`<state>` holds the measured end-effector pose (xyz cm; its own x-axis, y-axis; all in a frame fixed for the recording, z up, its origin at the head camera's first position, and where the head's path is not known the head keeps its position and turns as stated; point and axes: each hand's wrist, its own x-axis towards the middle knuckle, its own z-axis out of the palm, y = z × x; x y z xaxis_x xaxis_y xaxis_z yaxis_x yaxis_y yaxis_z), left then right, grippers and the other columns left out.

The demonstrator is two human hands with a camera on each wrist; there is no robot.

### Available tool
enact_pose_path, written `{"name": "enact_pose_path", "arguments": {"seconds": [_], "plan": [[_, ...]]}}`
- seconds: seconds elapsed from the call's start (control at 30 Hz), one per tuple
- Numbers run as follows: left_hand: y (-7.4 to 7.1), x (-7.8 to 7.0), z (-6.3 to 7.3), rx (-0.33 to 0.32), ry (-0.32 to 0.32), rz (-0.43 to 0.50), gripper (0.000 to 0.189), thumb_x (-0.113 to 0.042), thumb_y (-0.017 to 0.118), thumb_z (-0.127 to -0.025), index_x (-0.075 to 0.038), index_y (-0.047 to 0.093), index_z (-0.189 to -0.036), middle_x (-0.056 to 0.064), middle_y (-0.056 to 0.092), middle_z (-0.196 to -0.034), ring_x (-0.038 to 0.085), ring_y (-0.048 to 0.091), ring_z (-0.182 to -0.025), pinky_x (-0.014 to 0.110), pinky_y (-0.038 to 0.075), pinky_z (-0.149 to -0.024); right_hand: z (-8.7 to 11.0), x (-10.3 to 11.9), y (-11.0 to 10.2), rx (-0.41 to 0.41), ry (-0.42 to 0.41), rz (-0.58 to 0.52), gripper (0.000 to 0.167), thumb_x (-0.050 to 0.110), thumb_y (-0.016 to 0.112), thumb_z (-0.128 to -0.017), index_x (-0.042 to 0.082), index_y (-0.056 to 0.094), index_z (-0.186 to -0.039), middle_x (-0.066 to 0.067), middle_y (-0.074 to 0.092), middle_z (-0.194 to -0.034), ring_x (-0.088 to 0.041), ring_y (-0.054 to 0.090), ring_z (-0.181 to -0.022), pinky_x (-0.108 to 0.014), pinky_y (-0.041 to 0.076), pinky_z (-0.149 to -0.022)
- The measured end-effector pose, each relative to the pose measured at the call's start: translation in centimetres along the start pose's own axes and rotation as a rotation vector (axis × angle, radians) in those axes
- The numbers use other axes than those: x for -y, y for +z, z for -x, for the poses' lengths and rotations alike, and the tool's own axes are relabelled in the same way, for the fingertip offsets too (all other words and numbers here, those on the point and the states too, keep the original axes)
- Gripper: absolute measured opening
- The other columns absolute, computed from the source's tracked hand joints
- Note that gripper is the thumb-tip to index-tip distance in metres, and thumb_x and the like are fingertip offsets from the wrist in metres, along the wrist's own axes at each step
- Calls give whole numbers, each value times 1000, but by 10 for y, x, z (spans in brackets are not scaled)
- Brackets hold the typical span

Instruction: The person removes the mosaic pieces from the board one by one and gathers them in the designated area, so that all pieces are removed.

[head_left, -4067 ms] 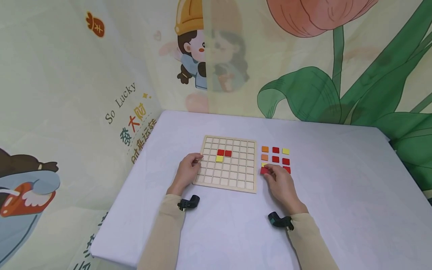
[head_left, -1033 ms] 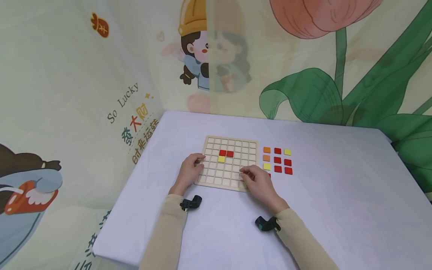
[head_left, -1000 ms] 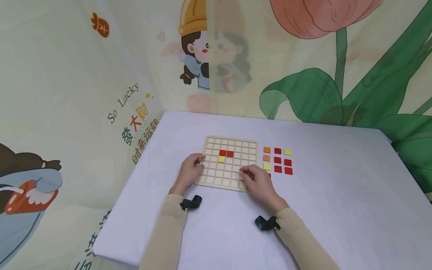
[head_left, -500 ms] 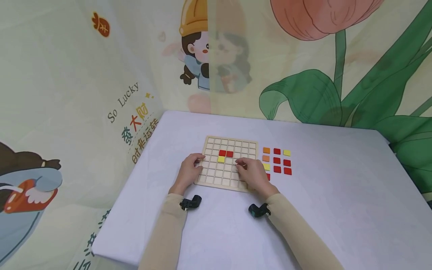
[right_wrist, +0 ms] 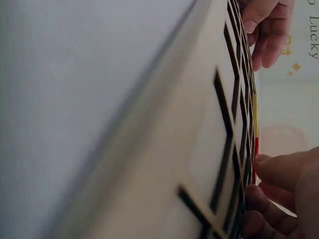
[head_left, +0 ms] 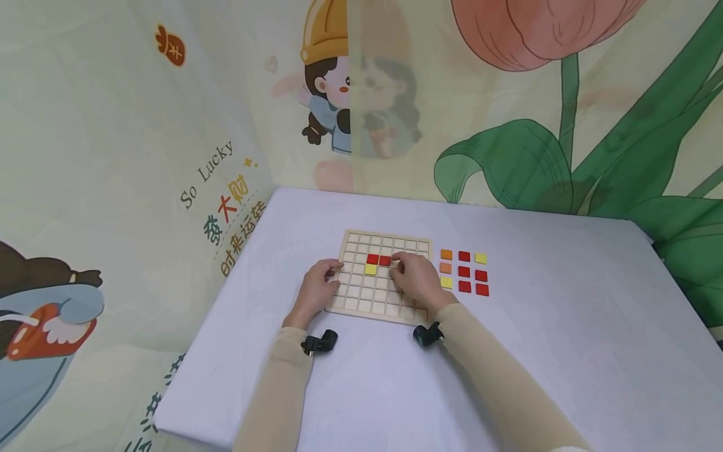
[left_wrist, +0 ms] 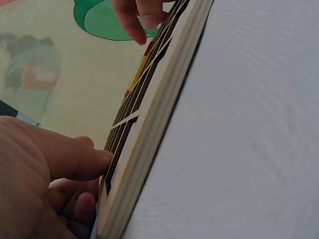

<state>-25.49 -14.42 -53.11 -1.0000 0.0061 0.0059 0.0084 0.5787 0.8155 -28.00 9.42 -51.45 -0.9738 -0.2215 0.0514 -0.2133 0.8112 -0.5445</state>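
Observation:
The pale wooden grid board [head_left: 356, 295] lies on the white tabletop. Two red tiles [head_left: 373, 258] sit side by side in its cells, and a yellow tile [head_left: 370, 269] is below the left one. My left hand [head_left: 312, 292] grips the board's left edge; in the left wrist view the thumb [left_wrist: 82, 162] lies on the frame with the fingers curled beside it. My right hand [head_left: 418, 279] is over the board's right half, fingers bent, fingertips right beside the right red tile. In the right wrist view red [right_wrist: 256, 147] shows at its thumb. I cannot tell whether it pinches a tile.
Right of the board, loose square tiles lie in rows: orange tiles [head_left: 446, 254], red tiles [head_left: 464, 271] and yellow tiles [head_left: 481, 258]. A black camera [head_left: 319, 342] sits on the left wrist, another camera [head_left: 427, 334] on the right. Printed cloth [head_left: 508, 163] hangs behind the table.
My right hand has moved from the loose tiles onto the board, then farther forward and left to the red tiles. The left hand stays at the board's edge. Tiles on the board look unchanged.

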Motion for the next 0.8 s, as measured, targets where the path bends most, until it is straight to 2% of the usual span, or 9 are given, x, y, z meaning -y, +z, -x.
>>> {"name": "enact_pose_path", "arguments": {"seconds": [0.13,0.27,0.43,0.8], "plan": [[1,0,1,-6,12,1,39,2,62,-88,-9,63,-125,8,56,-135,23,53,-116,39,45,-103,-8,4,-2,59,10,48,41,28,68,-91,11,61,-128,1,58,-69,-17,52,-60,-28,39,-52],[1,1,1,-11,14,7,39,3,62,-88,-9,64,-125,7,56,-134,23,53,-115,39,45,-102,-13,6,-2,81,28,59,40,29,68,-91,13,62,-127,1,59,-72,-17,53,-63,-28,40,-54],[1,1,1,-5,15,15,40,3,62,-88,-9,63,-125,7,56,-134,23,53,-114,39,45,-101,-14,7,-1,64,43,35,32,25,67,-91,14,65,-122,0,61,-74,-17,54,-65,-27,42,-54],[2,2,1,-9,24,10,39,3,62,-87,-8,64,-125,8,56,-134,24,53,-114,41,46,-99,-18,6,3,41,66,16,32,26,68,-91,14,65,-121,0,58,-70,-19,52,-66,-28,40,-55]]}}
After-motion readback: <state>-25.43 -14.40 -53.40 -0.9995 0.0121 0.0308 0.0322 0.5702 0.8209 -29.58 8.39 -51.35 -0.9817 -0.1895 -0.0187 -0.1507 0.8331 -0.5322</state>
